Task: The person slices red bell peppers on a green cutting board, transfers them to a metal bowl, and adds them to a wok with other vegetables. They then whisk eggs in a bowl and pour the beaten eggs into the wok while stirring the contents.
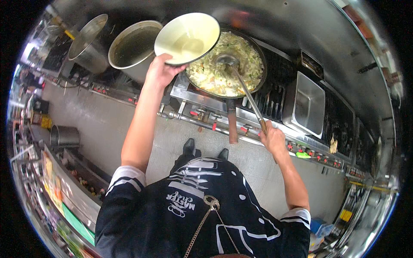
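Note:
My left hand grips the rim of a white bowl with a dark edge, tilted above the left side of the pan. A little pale yellow liquid or residue shows in the bowl. My right hand is closed around the handle of a long metal ladle. The ladle's head rests in a heap of shredded, pale green vegetables with orange bits. They fill a wide dark pan on the stove, its brown handle pointing toward me.
Left of the pan stand a wide pot of dark liquid and a tall metal pot. A rectangular steel container sits on the stove at right. Red-handled gas valves line the stove's front. Behind me on the left is a food counter.

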The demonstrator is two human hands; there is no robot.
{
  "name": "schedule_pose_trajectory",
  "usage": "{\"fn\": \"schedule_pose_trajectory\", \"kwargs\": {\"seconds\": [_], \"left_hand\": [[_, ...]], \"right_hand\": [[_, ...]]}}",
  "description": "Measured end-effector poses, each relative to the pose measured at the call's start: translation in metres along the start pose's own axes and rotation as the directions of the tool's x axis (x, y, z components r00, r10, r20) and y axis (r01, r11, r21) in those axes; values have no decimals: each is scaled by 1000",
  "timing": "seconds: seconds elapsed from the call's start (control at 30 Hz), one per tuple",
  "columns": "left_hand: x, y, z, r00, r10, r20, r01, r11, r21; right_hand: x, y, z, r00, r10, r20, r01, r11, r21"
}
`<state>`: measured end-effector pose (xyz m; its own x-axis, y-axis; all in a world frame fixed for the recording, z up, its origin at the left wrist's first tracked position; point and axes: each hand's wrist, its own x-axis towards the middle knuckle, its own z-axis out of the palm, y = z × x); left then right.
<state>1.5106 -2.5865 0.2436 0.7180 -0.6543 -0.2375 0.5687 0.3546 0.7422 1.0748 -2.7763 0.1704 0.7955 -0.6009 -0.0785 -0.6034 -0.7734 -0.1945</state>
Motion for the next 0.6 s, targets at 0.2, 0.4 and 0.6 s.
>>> {"fn": "schedule_pose_trajectory", "kwargs": {"seconds": [0.2, 0.4, 0.6], "left_hand": [[-133, -38, -54, 977, 45, -210, -72, 990, -121], [-279, -92, -114, 882, 161, -442, -248, 957, -147], [-384, -138, -154, 812, 196, -549, -346, 920, -183]], "right_hand": [[47, 40, -6, 986, 17, 166, -83, 913, 400], [69, 21, -19, 860, -86, 504, -464, 280, 840], [73, 17, -49, 714, -505, 485, -700, -500, 510]]}}
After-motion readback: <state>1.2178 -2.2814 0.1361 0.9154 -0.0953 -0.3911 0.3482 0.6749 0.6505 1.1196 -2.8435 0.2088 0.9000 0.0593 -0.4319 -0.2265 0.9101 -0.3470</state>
